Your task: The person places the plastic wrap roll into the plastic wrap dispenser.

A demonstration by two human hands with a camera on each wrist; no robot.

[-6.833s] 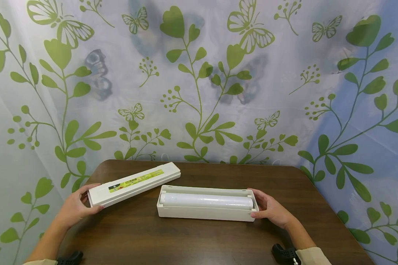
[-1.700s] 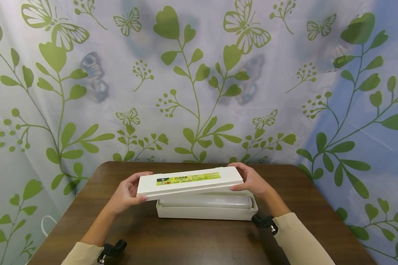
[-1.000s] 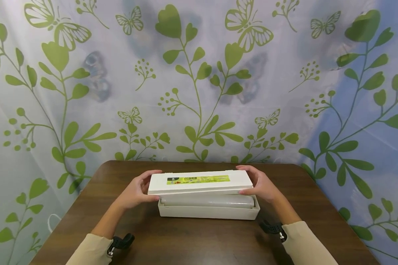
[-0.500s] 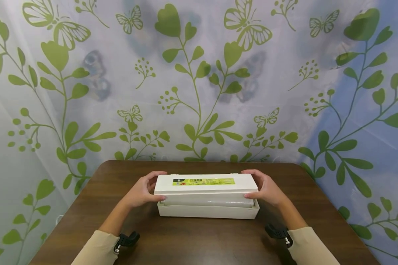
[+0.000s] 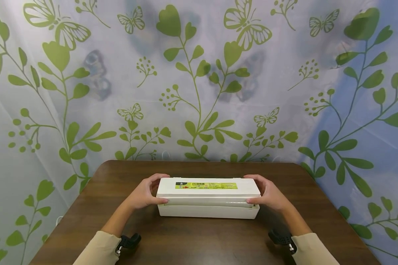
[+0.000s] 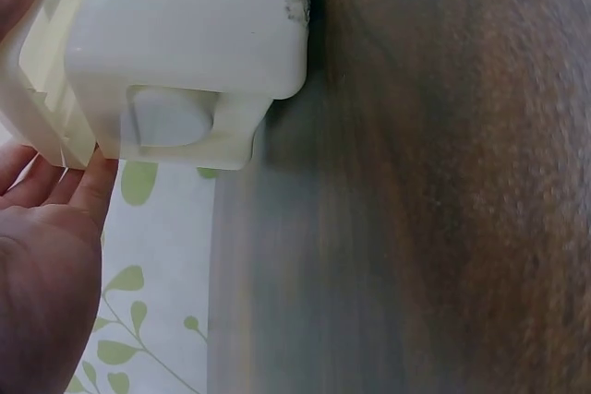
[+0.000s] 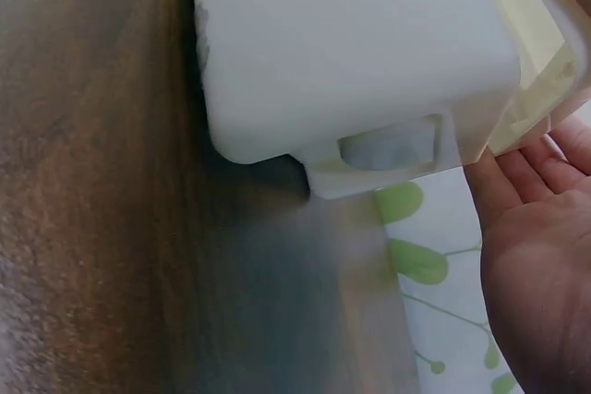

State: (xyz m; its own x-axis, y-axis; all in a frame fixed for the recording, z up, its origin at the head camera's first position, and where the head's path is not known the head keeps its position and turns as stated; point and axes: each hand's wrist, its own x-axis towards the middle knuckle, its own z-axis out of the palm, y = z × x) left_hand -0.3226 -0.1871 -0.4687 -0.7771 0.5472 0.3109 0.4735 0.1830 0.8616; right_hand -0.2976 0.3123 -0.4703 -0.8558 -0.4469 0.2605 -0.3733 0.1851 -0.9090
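Both my hands grip a long white lid point(image 5: 199, 192), one at each end, thumbs on its front side. A yellow-green label runs along its top. Directly beneath stands the white cling film box point(image 5: 208, 212) on the table; a strip of the film roll point(image 5: 215, 202) shows through the narrow gap at the front. My left hand point(image 5: 143, 194) is at the lid's left end and my right hand point(image 5: 269, 193) at its right end. In the left wrist view, a gap separates lid and box end point(image 6: 194, 25); the right wrist view shows a similar gap above the box end point(image 7: 351, 53).
A dark brown wooden table point(image 5: 199, 243) carries the box, its far edge close to a curtain point(image 5: 199, 92) printed with green leaves and butterflies. Black straps point(image 5: 129, 241) sit on both wrists.
Earlier the left hand held the lid off to the left while the right held the box. The right hand then took the lid's other end; both have levelled and lowered it over the box.
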